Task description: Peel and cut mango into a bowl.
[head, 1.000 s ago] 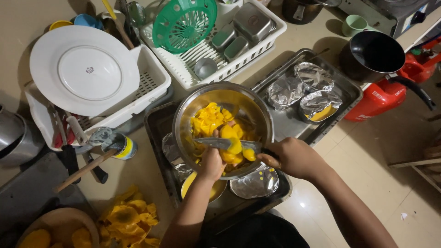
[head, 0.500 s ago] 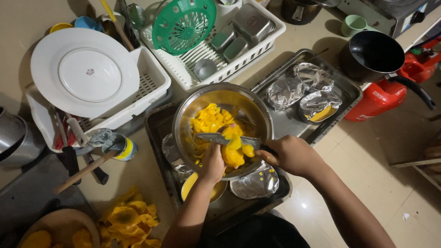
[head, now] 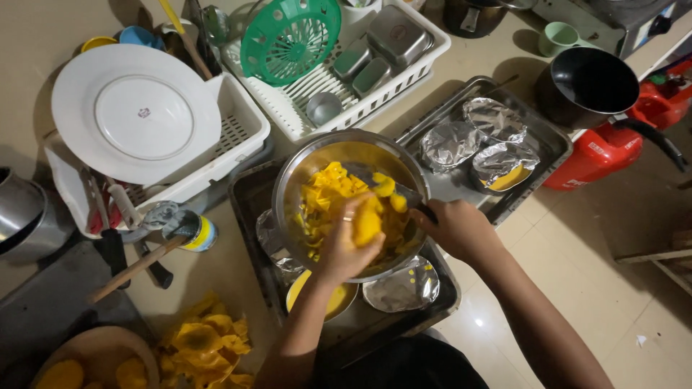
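Over a cluttered floor, the left hand [head: 346, 248] grips a yellow fruit piece [head: 366, 225] above the steel bowl [head: 303, 166], while the right hand [head: 458, 229], just beside it, clasps a knife [head: 404, 194] pointing leftward at it.

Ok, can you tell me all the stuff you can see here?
steel bowl: one, silver, on dark tray, centre
fruit pieces: many, yellow, in bowl
dark tray: one, under bowl
foil cups: three, silver, right tray
white plate: one, left rack
green basket: one, top rack
black pot: one, top right
peels: heap, yellow, bottom left
left hand: holds a yellow piece
right hand: holds a knife
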